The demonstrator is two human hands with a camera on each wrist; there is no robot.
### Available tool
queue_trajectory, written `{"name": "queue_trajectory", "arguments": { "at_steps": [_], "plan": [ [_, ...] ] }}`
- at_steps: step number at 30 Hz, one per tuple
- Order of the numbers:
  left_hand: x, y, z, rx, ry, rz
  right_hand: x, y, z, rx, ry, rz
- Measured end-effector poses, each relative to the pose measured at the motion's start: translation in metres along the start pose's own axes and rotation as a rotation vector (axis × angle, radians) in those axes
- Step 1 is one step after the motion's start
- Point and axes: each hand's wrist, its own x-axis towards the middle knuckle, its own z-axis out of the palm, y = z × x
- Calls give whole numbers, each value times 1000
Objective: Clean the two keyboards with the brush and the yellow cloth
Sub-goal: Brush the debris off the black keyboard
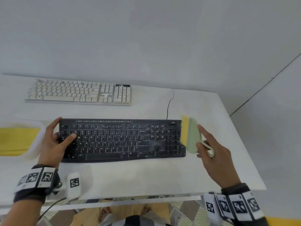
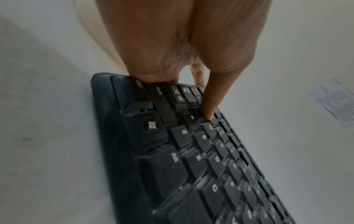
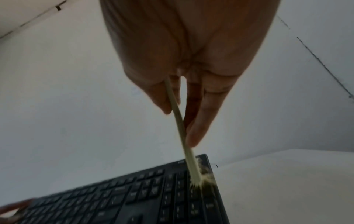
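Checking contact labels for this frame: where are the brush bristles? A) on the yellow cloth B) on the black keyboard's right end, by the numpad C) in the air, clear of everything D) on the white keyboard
B: the brush in the right hand has its yellow bristles splayed on the right end of the black keyboard, as the right wrist view shows, while the left hand holds the other end.

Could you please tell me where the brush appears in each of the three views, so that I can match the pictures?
Head: the brush is right of centre, held by the right hand at the right end of the black keyboard.
Left wrist: not in it.
Right wrist: the brush runs edge-on down the centre, its yellow bristles on the keyboard's right end.
Shared landmark: the black keyboard.
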Motion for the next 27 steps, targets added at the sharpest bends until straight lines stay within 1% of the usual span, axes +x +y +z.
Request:
{"name": "queue_trajectory", "arguments": {
  "at_steps": [1,2,4,6,7,8,9,10,12,13,14,15,16,18,20,21,22,23,26,27],
  "plan": [
    [0,1,0,6,1,1,0,2,5,-11,11,-5],
    [-1,1,0,12,0,2,-3,5,10,-12,-27,-1],
    [-2,3,1,12,3,1,-14,15,14,-24,-204,38],
    [-3,4,2,10,4,2,-20,21,5,-75,-395,94],
    [-3,4,3,10,4,2,-21,21,-2,-70,-443,124],
    [-3,5,3,9,4,2,-20,19,-8,-41,-446,139],
    [-3,5,4,9,6,2,-18,15,-13,-6,-407,128],
    [-3,5,4,12,7,1,-15,11,-15,17,-322,98],
    [-3,5,3,24,6,1,-8,5,-13,44,-84,40],
    [-3,5,2,26,5,-3,-5,5,-8,53,5,25],
    [-3,6,2,24,4,-6,-3,6,-2,48,40,22],
    [-3,6,1,22,1,-8,-3,8,4,36,24,25],
    [-3,6,1,25,0,-8,-6,10,9,30,-35,35],
    [-3,6,1,32,5,-8,-13,19,9,23,-208,82],
    [-4,6,2,35,12,-12,-17,21,-4,-13,-374,147],
    [-4,6,2,33,10,-15,-17,20,-11,-4,-418,176],
    [-4,6,2,30,8,-18,-16,17,-17,26,-420,192],
    [-4,6,2,26,8,-20,-14,14,-20,61,-375,183],
    [-2,4,1,25,5,-19,-4,9,-13,48,-86,68],
    [-2,4,0,23,1,-19,-2,9,-5,42,-30,42]
  ]
}}
